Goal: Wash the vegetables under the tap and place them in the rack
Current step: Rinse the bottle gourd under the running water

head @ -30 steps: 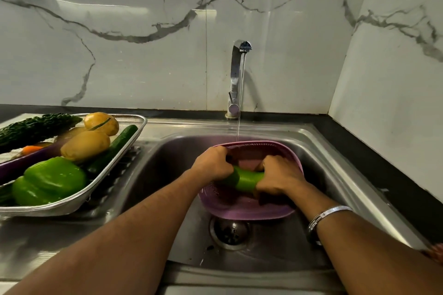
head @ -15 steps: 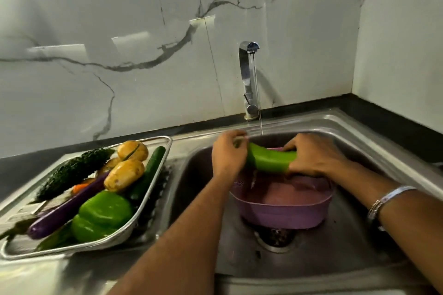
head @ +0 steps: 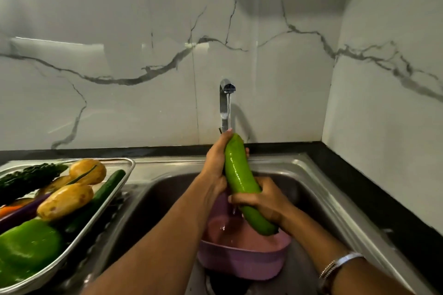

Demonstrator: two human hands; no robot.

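I hold a long light-green gourd (head: 242,178) tilted nearly upright under the running tap (head: 225,105). My left hand (head: 215,163) grips its upper end and my right hand (head: 260,201) wraps its lower half. Water runs down onto the gourd's tip. Below it a purple plastic colander (head: 242,261) sits in the steel sink (head: 318,201). At the left, a metal mesh rack (head: 119,175) rests on the drainboard and holds potatoes (head: 66,200), a green bell pepper (head: 28,246), a dark cucumber (head: 105,189), a bitter gourd (head: 28,178), a purple aubergine (head: 16,217) and a carrot (head: 7,209).
A marble-patterned wall stands behind the sink and at the right. A black counter strip (head: 359,175) runs along the sink's back and right sides. The sink drain (head: 225,286) lies under the colander's near edge.
Both hands have lifted the gourd out of the colander and turned it from lying crosswise to nearly upright, its tip now right under the tap's stream.
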